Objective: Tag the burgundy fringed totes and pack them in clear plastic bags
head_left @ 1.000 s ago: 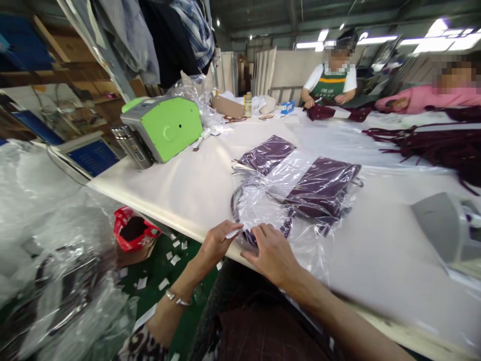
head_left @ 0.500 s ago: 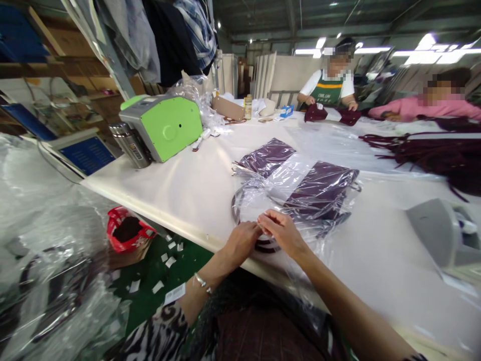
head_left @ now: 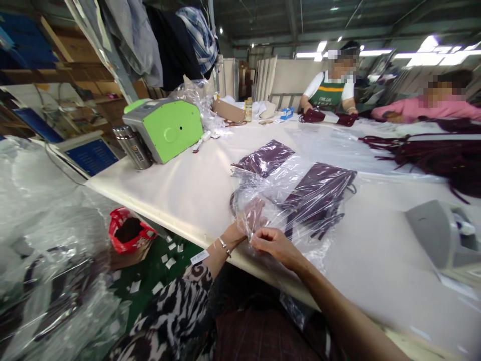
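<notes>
Two dark purple leather-like pieces (head_left: pixel 317 185) with a white band between them lie on the table inside a clear plastic bag (head_left: pixel 291 168). Cord-like ends stick out at their right side. Through the film shows my left hand (head_left: pixel 254 214), pushed into the mouth of the bag with its fingers stretched out. My right hand (head_left: pixel 276 244) pinches the near edge of the plastic between thumb and fingers, just right of the left wrist. A small white tag (head_left: pixel 200 256) hangs by my left sleeve.
On the table's left stand a green and grey machine (head_left: pixel 175 130) and a steel flask (head_left: pixel 132 148). A grey dispenser (head_left: pixel 439 235) is at right, dark red strapped items (head_left: pixel 421 155) behind it. Two people work across the table. A red bag (head_left: pixel 130 230) and plastic-wrapped goods (head_left: pixel 48 281) lie at lower left.
My left hand has moved forward into the plastic bag and its fingers have straightened. My right hand has shifted slightly nearer to me, drawing the bag's edge over the left wrist.
</notes>
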The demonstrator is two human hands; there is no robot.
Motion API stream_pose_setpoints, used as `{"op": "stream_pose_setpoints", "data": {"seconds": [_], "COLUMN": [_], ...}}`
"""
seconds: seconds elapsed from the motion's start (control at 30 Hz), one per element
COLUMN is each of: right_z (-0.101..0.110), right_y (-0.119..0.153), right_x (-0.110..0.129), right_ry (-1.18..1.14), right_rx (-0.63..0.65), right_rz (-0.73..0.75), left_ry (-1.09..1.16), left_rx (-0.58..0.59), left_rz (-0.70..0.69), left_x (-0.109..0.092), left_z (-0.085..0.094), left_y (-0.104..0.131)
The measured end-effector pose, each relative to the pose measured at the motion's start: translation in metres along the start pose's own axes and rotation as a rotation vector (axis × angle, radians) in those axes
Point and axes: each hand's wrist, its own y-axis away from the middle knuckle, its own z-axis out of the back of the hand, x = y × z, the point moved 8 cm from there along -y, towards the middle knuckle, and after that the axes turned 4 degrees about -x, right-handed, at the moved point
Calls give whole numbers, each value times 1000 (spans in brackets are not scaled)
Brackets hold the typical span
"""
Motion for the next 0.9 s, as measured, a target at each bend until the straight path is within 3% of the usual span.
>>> {"op": "stream_pose_setpoints", "data": {"seconds": [0.1,0.2,0.3,0.4,0.53,0.7,0.8,0.9], "right_z": [-5,-3,-2,-2,-7,-11,-15,-23], "right_y": [1,0,-1,-2,-3,-8,-12,-16], "right_x": [0,-1,-4,-6,-6,-6,-6,3], "right_ry": [53,14,-3,27,92,256,375,621], "right_rx": [42,46,54,65,101,158,201,234], "right_rz": [-6,-2,-8,-18,-13,12,42,126], "left_ry": [-224,-425,-612,-693,-657,-566,-547,-507], "left_rx": [-41,-70,-52,-2,8,-38,8,-68], "left_rz": [-180,-302,-336,-327,-385,-409,-402,-358], "left_x": [-13,-27,-39,-44,-41,-34,-37,-44], "left_z": [13,27,35,35,23,23,34,59], "left_y": [21,56,98,123,118,101,117,141]}}
